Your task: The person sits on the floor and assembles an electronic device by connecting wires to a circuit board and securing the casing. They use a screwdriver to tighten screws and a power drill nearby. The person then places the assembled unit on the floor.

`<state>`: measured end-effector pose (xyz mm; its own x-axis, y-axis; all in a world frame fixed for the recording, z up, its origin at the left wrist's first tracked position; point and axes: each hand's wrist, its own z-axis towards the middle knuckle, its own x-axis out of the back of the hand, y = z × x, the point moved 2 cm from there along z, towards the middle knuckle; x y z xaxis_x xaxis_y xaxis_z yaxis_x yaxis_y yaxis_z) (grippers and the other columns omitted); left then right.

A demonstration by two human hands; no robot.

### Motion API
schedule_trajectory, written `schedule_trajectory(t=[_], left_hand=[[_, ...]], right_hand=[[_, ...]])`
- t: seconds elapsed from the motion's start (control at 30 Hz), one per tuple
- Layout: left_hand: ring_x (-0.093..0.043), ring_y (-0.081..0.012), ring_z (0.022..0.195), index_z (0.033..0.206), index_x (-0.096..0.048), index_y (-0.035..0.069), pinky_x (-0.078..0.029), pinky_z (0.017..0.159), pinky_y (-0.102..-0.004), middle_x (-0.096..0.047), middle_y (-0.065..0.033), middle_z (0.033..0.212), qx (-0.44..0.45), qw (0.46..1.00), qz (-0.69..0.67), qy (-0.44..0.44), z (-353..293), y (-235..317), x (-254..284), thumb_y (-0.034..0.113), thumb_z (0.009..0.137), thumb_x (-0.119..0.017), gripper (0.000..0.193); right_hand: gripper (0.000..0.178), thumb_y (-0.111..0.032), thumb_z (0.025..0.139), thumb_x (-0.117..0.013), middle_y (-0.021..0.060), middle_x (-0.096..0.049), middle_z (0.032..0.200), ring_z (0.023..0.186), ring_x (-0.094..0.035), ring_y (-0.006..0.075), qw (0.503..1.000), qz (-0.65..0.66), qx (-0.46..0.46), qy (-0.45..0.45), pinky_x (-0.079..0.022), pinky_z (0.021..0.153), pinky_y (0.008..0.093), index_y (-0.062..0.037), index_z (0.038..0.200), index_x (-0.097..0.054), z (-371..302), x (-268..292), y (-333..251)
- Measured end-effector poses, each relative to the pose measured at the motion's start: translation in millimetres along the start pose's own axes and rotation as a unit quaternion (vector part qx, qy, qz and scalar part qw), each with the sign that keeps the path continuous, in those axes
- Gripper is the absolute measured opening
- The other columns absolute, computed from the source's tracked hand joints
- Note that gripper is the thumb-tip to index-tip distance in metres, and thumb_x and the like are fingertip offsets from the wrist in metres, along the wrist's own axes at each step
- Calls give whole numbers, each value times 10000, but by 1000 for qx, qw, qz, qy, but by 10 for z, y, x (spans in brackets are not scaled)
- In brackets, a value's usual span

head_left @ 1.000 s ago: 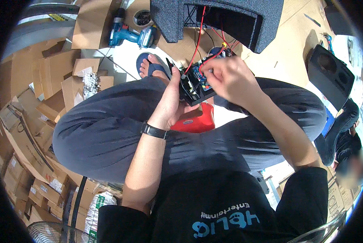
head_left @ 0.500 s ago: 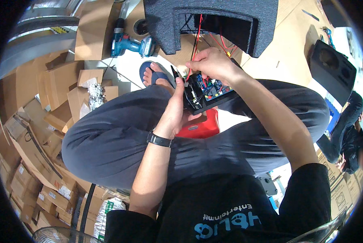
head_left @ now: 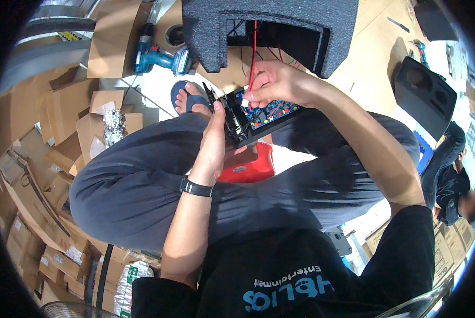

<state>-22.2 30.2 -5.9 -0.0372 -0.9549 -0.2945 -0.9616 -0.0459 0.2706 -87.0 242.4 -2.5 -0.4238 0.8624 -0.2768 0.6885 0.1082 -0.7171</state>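
Observation:
Over the gap between my knees, a black-framed circuit board module (head_left: 273,113) is tilted, its blue board and small parts facing up. My left hand (head_left: 213,143) grips its left end, thumb on top and fingers underneath. Above the board, my right hand (head_left: 282,85) pinches a small white connector (head_left: 245,103) on a red wire (head_left: 255,47). That wire runs up into the opening of a dark textured speaker cabinet (head_left: 205,42). Whether the connector touches the board cannot be made out.
A cordless drill (head_left: 163,59) and a tape roll (head_left: 175,36) lie left of the cabinet. A red stool (head_left: 250,165) is below the module. Cardboard boxes (head_left: 62,114) crowd the left. At right are a black speaker front (head_left: 425,90), a knife (head_left: 398,24) and another person (head_left: 452,185).
My right hand has come down closer to the board, and the white connector now shows at its fingertips. The red wire hangs straighter. My left hand keeps its hold on the module.

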Motion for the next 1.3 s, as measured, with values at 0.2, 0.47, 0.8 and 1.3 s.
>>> schedule_trajectory(t=[0.2, 0.47, 0.8, 1.3], left_hand=[[-656, -167, 1117, 1443, -530, 173, -565, 883, -417, -673, -46, 1253, -7, 999, -20, 25, 28, -20, 39, 762, 985, -412, 755], [-637, -175, 1161, 1449, -525, 182, -538, 932, -448, -654, -56, 1289, 18, 999, -28, 29, 62, -15, 22, 743, 1002, -403, 728], [-641, -184, 1130, 1381, -567, 176, -539, 918, -444, -666, -55, 1250, 82, 995, -48, 20, 82, -3, 3, 723, 1018, -387, 681], [-601, -252, 1172, 1353, -562, 171, -497, 950, -517, -648, -73, 1241, 131, 990, -47, 33, 169, -15, -113, 724, 1020, -380, 671]], right_hand=[[376, -195, 914, -778, 70, -690, 905, 815, -657, 129, 997, -68, -22, -1, -514, 717, 257, -9, 1167, -570, 138, 2, 48], [210, -99, 921, -729, 53, -672, 866, 740, -623, 100, 982, -169, -86, -4, -496, 638, 253, -2, 1070, -617, 309, -59, 227], [182, -63, 845, -782, 58, -712, 858, 717, -634, 106, 950, -295, -79, -59, -514, 637, 282, -18, 1008, -714, 278, -71, 239], [185, -97, 732, -781, 106, -764, 839, 752, -716, 181, 941, -313, 13, -126, -552, 684, 335, -16, 898, -771, 281, 24, 340]])
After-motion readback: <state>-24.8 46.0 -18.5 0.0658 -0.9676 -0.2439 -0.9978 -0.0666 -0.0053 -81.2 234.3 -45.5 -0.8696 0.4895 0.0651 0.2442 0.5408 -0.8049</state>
